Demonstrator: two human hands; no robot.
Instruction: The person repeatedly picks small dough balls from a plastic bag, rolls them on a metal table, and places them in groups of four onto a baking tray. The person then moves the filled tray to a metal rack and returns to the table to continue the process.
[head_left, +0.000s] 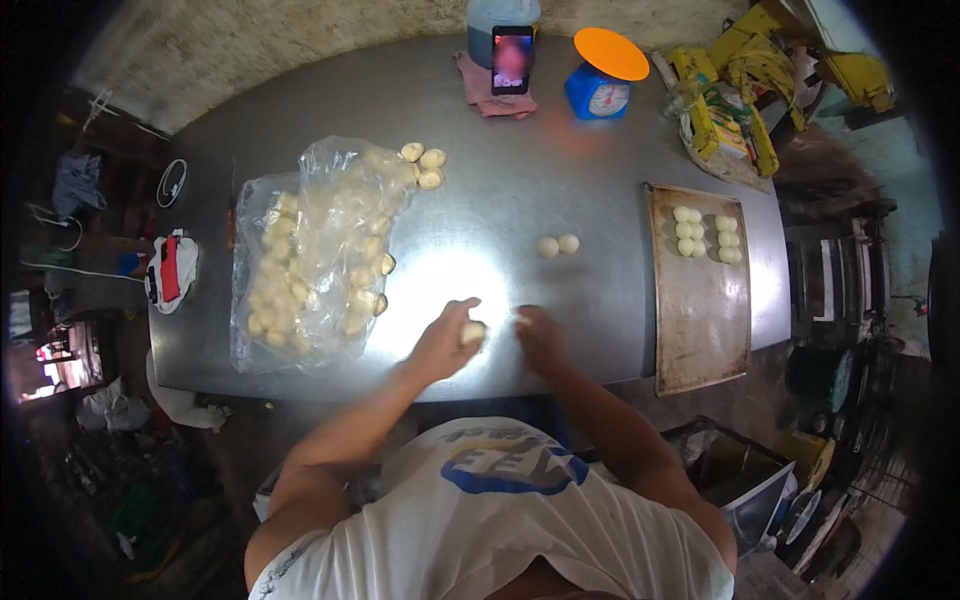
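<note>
My left hand holds a pale dough ball between thumb and fingers, just above the metal table. My right hand is blurred, with its fingers curled around a bit of pale dough. Two smooth dough balls lie touching on the table beyond my right hand. To the left, many dough pieces lie under clear plastic sheets. Several more pieces sit uncovered by the far edge of the plastic.
A metal baking tray bearing two groups of dough balls lies at the right. Toward the wall stand a blue scale with an orange pan, a phone and a pink cloth. A cable lies far left.
</note>
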